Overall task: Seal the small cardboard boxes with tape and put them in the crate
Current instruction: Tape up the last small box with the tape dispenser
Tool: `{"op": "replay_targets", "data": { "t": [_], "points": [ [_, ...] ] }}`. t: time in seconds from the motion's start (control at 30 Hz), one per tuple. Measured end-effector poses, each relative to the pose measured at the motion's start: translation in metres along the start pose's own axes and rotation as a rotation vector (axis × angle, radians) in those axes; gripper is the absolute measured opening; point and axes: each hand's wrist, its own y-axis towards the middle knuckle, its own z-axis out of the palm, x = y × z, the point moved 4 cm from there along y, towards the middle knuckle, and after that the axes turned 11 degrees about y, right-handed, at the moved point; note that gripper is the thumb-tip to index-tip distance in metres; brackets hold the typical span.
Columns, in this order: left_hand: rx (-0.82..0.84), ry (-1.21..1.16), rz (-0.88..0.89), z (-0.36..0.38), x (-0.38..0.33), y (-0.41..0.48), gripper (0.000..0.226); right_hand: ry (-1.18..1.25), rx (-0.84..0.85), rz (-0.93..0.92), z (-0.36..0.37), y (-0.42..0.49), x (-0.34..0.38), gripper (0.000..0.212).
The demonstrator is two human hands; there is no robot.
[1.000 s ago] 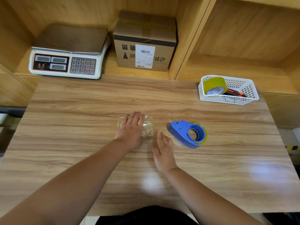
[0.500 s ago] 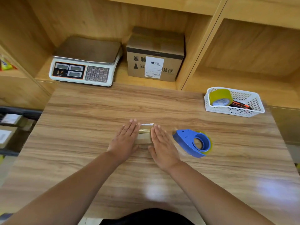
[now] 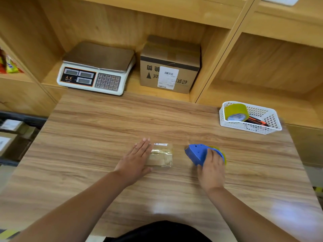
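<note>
A small cardboard box (image 3: 161, 155), wrapped in shiny clear tape with a white label at its far edge, lies in the middle of the wooden table (image 3: 97, 130). My left hand (image 3: 135, 159) lies flat with straight fingers against the box's left side. To the right, a blue tape dispenser (image 3: 196, 153) with a yellow roll sits on the table. My right hand (image 3: 212, 170) is on its near right part, fingers curled over it. No crate is clearly in view.
A white basket (image 3: 251, 131) at the back right holds a yellow tape roll (image 3: 236, 111) and an orange cutter. On the shelf behind stand a scale (image 3: 96, 74) and a larger cardboard box (image 3: 170, 67). Labelled boxes (image 3: 10, 137) sit low at the left.
My right hand has left the small box and moved right onto the tape dispenser. My left hand stays against the box's left side.
</note>
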Motion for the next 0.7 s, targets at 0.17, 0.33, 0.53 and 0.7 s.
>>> {"op": "replay_targets", "data": {
  "t": [0.17, 0.33, 0.53, 0.7],
  "points": [
    [-0.041, -0.191, -0.065, -0.015, 0.001, -0.007, 0.102, -0.175, 0.127, 0.05, 0.003, 0.0, -0.015, 0.054],
    [-0.137, -0.476, -0.265, -0.036, 0.015, -0.023, 0.087, -0.204, 0.152, 0.023, -0.01, 0.013, -0.016, 0.031],
    [-0.179, -0.688, -0.395, -0.065, 0.019, -0.028, 0.069, 0.071, 0.064, -0.092, -0.044, 0.009, 0.001, 0.035],
    [-0.187, -0.818, -0.316, -0.095, 0.007, -0.015, 0.063, 0.277, -0.099, -0.411, -0.067, -0.009, 0.025, 0.021]
  ]
}}
